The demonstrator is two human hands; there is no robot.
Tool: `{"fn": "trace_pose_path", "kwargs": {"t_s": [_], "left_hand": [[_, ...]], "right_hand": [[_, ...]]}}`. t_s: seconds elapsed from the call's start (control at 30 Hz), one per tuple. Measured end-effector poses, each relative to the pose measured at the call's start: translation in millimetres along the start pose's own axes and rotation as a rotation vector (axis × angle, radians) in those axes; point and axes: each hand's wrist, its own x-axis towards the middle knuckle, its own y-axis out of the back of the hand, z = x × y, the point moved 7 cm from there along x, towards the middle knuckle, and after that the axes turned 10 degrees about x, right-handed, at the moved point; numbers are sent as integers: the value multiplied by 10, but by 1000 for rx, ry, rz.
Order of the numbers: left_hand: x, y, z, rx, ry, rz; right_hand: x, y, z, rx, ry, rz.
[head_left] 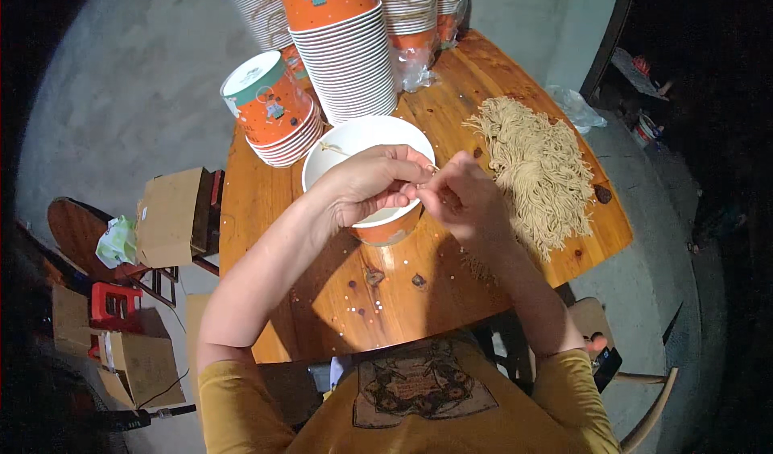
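Note:
Above a white-lined paper bucket [322,171] with an orange outside, my two hands meet fingertip to fingertip. My left hand [370,182] is closed in a pinch, and my right hand [465,200] pinches right against it. Between the fingertips shows a bit of thin tan cord [434,168], mostly hidden by the fingers. Another short piece of cord [332,148] lies inside the bucket near its left wall. To the right of my right hand, a thick bundle of tan cords [535,168] is spread on the wooden table [322,313].
A tall stack of nested paper buckets [346,68] rises behind the bucket, with a shorter upside-down stack [274,108] beside it. Bagged stacks [411,11] stand farther back. Small white beads or bits [360,311] dot the table. Cardboard boxes [171,216] and a red stool [115,305] are at left.

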Motion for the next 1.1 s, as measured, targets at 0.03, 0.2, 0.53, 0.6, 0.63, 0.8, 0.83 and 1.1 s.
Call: {"fn": "trace_pose_path", "kwargs": {"t_s": [0.03,0.2,0.53,0.6,0.63,0.8,0.83,1.1], "left_hand": [[-15,-17,17,0,1,1],[-69,-19,5,-15,8,99],[-63,44,-5,117,-215,193],[-57,62,-9,118,-189,157],[-62,58,-9,119,-190,156],[-74,30,31,156,-261,137],[-60,43,19,157,-261,137],[-39,72,5,98,-255,78]], "right_hand": [[9,-8,-9,-4,3,8],[-10,-28,13,13,-63,6],[-17,51,59,67,-92,6],[-34,72,124,97,-150,14],[-82,86,244,282,-294,79],[-62,89,375,386,-448,85],[-15,95,324,275,-323,47],[29,53,249,240,-378,-49]]}}
